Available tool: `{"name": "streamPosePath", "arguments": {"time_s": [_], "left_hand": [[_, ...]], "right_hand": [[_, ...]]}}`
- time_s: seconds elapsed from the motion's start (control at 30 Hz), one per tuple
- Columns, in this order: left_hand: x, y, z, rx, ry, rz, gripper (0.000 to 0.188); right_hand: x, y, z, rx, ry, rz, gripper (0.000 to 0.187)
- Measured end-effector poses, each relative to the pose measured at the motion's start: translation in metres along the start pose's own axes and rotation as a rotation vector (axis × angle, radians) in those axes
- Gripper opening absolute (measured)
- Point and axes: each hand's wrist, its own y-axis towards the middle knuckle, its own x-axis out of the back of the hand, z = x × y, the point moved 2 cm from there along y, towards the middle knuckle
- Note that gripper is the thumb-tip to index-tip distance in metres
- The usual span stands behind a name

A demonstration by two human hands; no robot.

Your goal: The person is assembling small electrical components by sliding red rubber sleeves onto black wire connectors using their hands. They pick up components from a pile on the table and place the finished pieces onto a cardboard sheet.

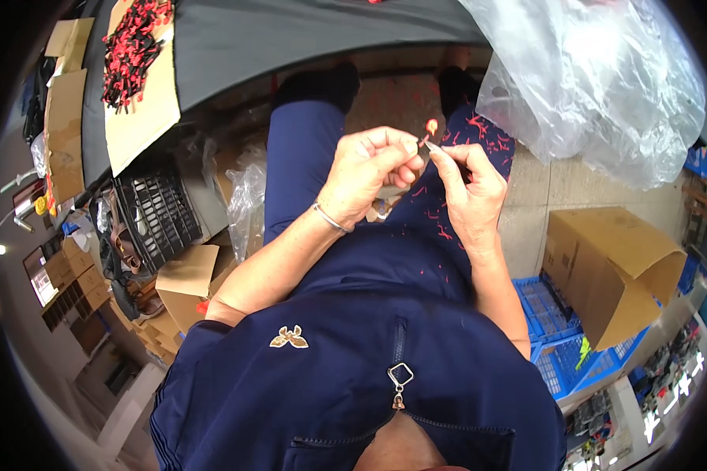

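Above my lap, both hands meet fingertip to fingertip. My left hand (pixel 373 169) is closed in a pinch on a small red piece, with its other fingers curled in. Just beyond the fingertips shows an orange-red tip (pixel 431 125); whether it belongs to the pinched piece I cannot tell. My right hand (pixel 473 184) pinches thumb against forefinger at the same spot, around something thin and too small to name. Thin red scraps (pixel 445 232) lie scattered over my right trouser leg, below and beside that hand.
A pile of small red and black pieces (pixel 133 59) lies on cardboard (pixel 145 133) on the dark-covered table (pixel 306 35). Clear plastic sheeting (pixel 597 86) hangs at the right. A cardboard box (pixel 589 267) rests on a blue crate (pixel 562 365); a black crate (pixel 161 208) stands left.
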Motion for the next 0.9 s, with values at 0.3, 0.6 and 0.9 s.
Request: {"name": "streamPosePath", "arguments": {"time_s": [0.3,0.6,0.9], "left_hand": [[0.083,-0.009,-0.094,-0.546,-0.05,-0.174,0.019],[0.086,-0.026,-0.129,-0.823,-0.322,-0.167,0.035],[-0.051,-0.127,-0.178,-1.825,0.001,0.478,0.005]], "right_hand": [[-0.005,0.005,-0.006,-0.19,0.249,-0.016,0.011],[-0.014,0.008,-0.006,-0.23,0.296,-0.031,0.012],[-0.017,0.011,-0.006,-0.226,0.296,0.009,0.014]]}}
